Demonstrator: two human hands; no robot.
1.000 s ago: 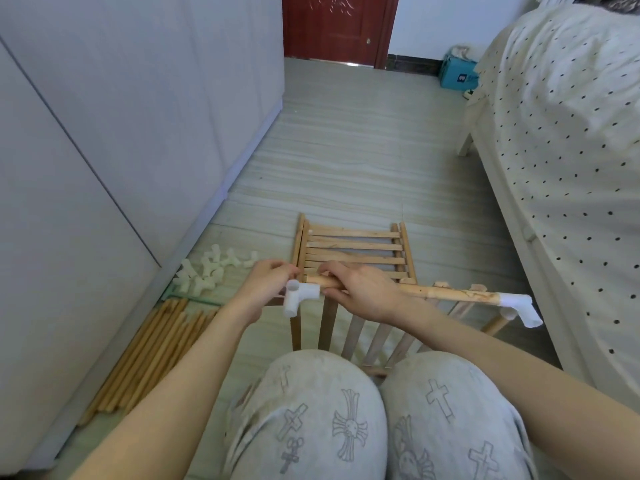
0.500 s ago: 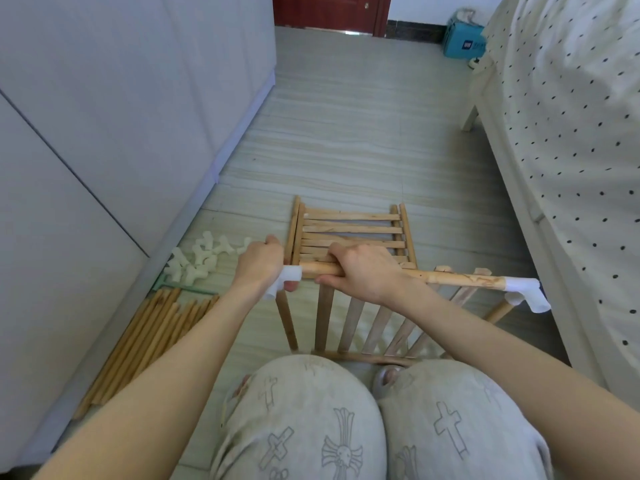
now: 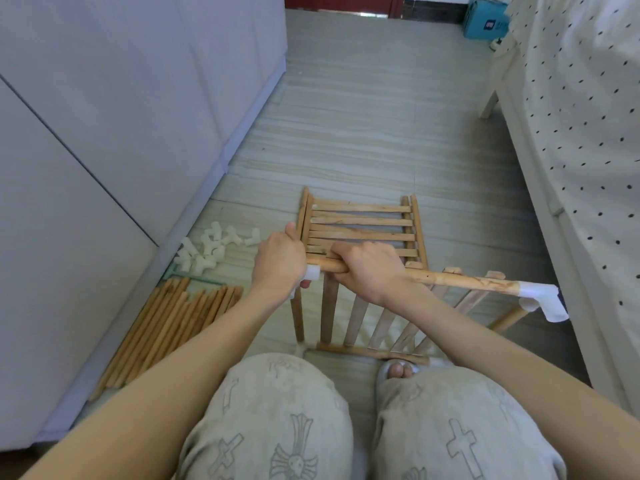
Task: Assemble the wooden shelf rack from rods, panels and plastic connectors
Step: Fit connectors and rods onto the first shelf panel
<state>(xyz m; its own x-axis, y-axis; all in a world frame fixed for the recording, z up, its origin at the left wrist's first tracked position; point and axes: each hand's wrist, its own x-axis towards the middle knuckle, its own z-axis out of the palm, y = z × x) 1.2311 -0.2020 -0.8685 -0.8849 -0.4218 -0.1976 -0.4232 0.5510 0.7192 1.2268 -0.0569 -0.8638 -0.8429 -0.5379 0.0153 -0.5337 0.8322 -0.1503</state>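
Your L hand [image 3: 278, 263] wraps the white connector [image 3: 312, 272] at the rod's [image 3: 460, 280] left end; R hand [image 3: 369, 271] grips the rod just beside it. Rod runs across the slatted panel [image 3: 363, 317], w/ a second connector [image 3: 542, 299] on its far end.

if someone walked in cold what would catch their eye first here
Probably the two hands in the middle: the left hand grips a white connector on the end of a wooden rod that the right hand holds level. Below it stands a slatted panel, with loose rods lying by the wall.
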